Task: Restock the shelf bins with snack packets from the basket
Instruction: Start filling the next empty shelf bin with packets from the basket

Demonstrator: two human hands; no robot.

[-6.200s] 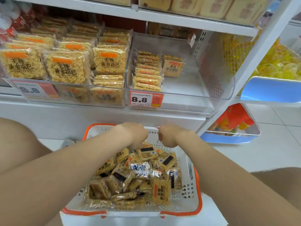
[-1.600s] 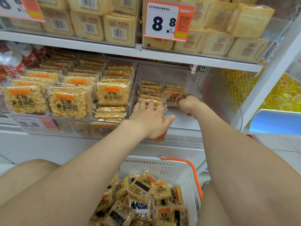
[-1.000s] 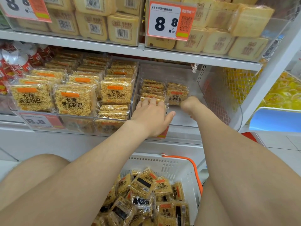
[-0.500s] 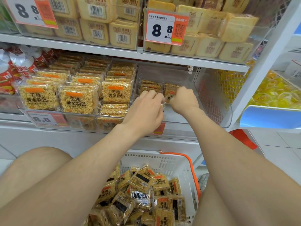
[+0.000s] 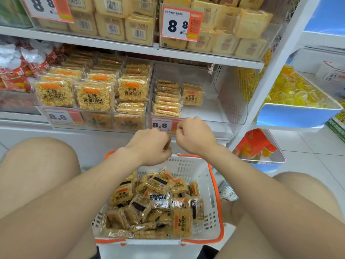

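Note:
A white basket (image 5: 211,184) with an orange rim stands on the floor between my knees, full of small golden snack packets (image 5: 155,199). Above it, a clear shelf bin (image 5: 225,107) holds one row of the same packets (image 5: 166,101) at its left and a short stack (image 5: 192,94) beside that; its right half is bare. My left hand (image 5: 151,144) and my right hand (image 5: 194,135) hover side by side between the bin's front and the basket. Their backs face me, with fingers curled, and no packet shows in either.
The neighbouring clear bin (image 5: 93,94) on the left is packed with larger golden packets. A price tag (image 5: 161,125) marked 8.8 sits just behind my hands. Pale yellow packs fill the upper shelf (image 5: 205,57). At the right are a blue bin (image 5: 298,114) of yellow sweets and a lower bin (image 5: 261,157).
Both hands have pulled back out of the shelf bin and dropped towards the basket. The packets they were setting down now stand in the bin. My view has tilted down.

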